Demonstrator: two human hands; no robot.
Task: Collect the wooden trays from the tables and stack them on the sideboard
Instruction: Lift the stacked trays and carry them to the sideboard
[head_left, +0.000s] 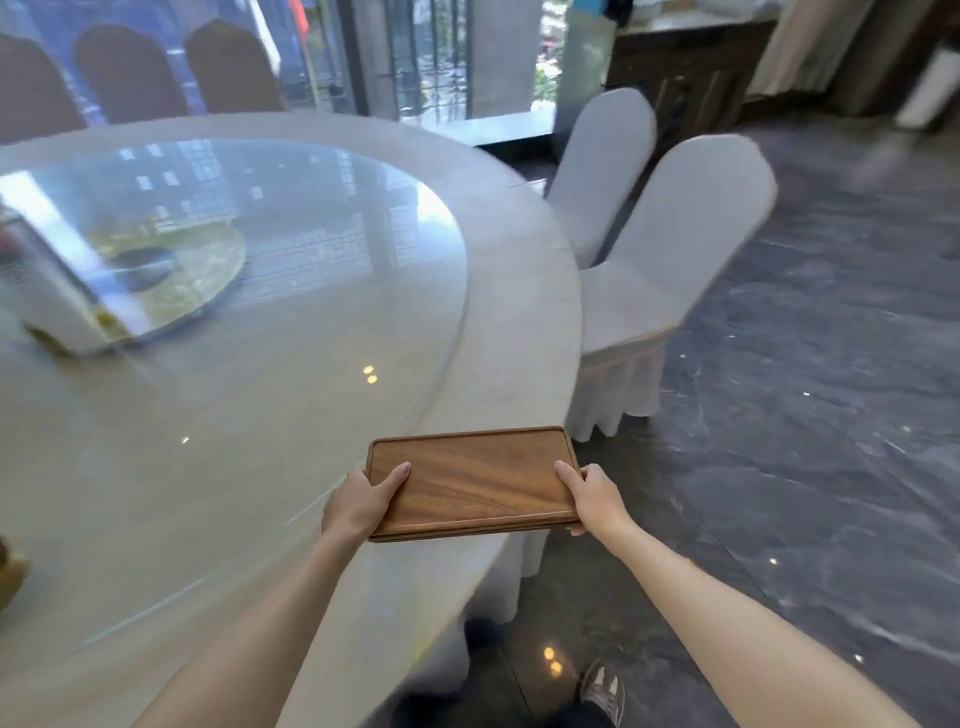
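left hand (363, 499) and right hand (592, 496) grip the short ends of a wooden tray (475, 480) | rectangular, rounded corners, raised rim, streaky brown grain, lower centre | over edge of round glossy desk (519, 291) | white fabric-covered chairs (675, 228) upper right | dark marble floor (805, 415)

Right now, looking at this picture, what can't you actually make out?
- Head view: whether the brown rectangular wooden tray is one tray or several stacked; only its top and near edge show.
- The fingers of the left hand and right hand, hidden beneath the tray.
- The white box on the round glass-topped table: blurred, cut off by the left edge.
- The dark wooden sideboard: blurred, its top unreadable.
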